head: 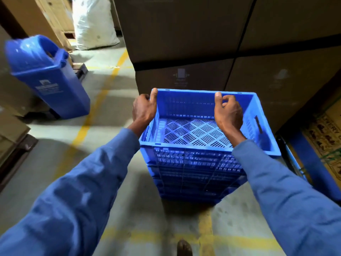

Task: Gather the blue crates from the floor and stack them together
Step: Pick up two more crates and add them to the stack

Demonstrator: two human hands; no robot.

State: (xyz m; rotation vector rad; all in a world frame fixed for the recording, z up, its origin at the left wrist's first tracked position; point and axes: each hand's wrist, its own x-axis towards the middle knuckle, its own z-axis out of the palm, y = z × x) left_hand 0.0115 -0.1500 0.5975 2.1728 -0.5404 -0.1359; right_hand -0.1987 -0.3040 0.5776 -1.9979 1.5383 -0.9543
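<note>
A stack of blue perforated crates (pixel 193 170) stands on the concrete floor in front of me. The top crate (pixel 265 137) is empty, and its slotted bottom shows. My left hand (pixel 144 109) grips the far left corner of its rim, thumb up on the edge. My right hand (pixel 228 111) reaches over the crate's inside and holds the far rim near the middle-right, with its fingers curled over the edge. Both sleeves are blue.
Tall cardboard boxes (pixel 203 43) rise right behind the stack. A blue swing-lid bin (pixel 49 76) stands to the left, a white sack (pixel 92 21) beyond it. More cartons lie at the left and right edges. Yellow lines mark the floor (pixel 103 97). A shoe tip (pixel 184 247) shows below.
</note>
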